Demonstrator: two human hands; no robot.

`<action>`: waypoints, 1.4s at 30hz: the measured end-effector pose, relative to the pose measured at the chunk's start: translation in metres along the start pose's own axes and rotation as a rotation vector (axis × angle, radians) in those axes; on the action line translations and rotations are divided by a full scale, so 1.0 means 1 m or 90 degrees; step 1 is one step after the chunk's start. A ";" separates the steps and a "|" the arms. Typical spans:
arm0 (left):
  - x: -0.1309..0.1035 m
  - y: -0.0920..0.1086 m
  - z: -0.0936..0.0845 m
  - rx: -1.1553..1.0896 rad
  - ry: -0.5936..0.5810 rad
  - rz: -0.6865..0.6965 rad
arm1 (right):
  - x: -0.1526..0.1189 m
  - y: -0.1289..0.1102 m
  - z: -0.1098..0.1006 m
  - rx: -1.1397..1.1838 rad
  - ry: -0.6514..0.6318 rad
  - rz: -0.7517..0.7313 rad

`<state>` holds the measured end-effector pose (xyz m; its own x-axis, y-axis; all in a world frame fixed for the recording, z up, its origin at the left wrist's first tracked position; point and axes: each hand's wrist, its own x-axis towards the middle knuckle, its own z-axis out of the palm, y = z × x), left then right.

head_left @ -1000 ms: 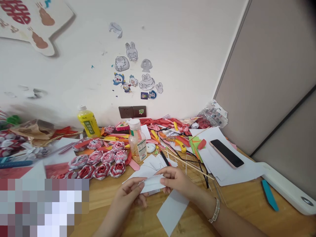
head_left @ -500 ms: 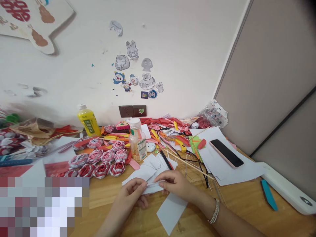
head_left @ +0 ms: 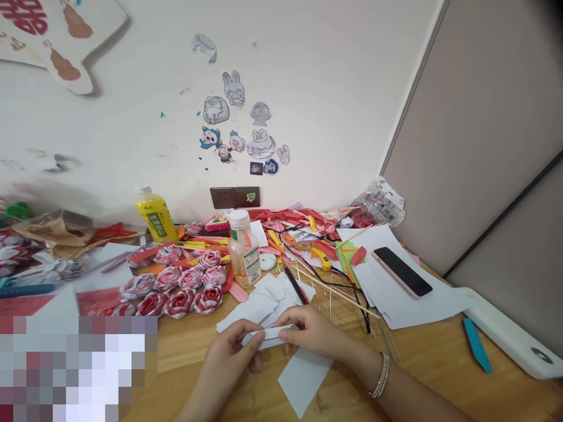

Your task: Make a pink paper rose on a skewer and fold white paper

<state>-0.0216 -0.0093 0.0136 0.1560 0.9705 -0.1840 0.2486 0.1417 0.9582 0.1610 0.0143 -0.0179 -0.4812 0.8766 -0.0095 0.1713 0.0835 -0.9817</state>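
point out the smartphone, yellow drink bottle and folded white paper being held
Smartphone (head_left: 402, 272), head view: middle of its dark screen.
Yellow drink bottle (head_left: 157, 220), head view: on its label.
Folded white paper (head_left: 271, 335), head view: its exposed middle.

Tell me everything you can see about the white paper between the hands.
The white paper is a plain, thin-looking piece, apparently folded lengthwise, with a narrow band running along its length. It is held roughly level between the left hand and the right hand, each pinching one end with thumb and fingers, which hide parts of it. Other white sheets lie just beyond it; whether it touches them cannot be told.
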 end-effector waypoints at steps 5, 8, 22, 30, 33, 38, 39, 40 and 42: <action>0.000 -0.001 0.000 -0.006 0.000 -0.003 | 0.001 0.006 0.001 0.074 -0.014 0.051; 0.001 -0.002 0.000 -0.011 -0.005 -0.002 | 0.002 0.008 0.000 0.116 -0.035 0.062; 0.002 -0.002 -0.001 -0.033 -0.046 -0.001 | 0.000 0.000 -0.013 0.175 -0.156 0.045; 0.004 -0.004 -0.001 -0.052 -0.037 -0.005 | 0.000 -0.004 -0.017 0.188 -0.179 0.040; 0.007 -0.007 -0.001 -0.070 -0.038 -0.011 | 0.001 -0.002 -0.019 0.171 -0.162 0.036; 0.007 -0.007 -0.003 -0.062 -0.045 -0.010 | 0.001 0.003 -0.018 0.150 -0.153 0.044; 0.006 -0.006 -0.003 -0.060 -0.044 -0.008 | 0.001 0.003 -0.018 0.152 -0.157 0.042; 0.005 -0.005 -0.003 -0.058 -0.042 -0.009 | 0.000 0.003 -0.018 0.153 -0.159 0.038; 0.004 -0.003 -0.003 -0.057 -0.040 -0.014 | 0.000 0.001 -0.018 0.150 -0.158 0.031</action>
<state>-0.0244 -0.0051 0.0102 0.2122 0.9532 -0.2156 0.1669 0.1821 0.9690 0.1767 0.0225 -0.0159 -0.6765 0.7325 -0.0754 0.0101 -0.0931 -0.9956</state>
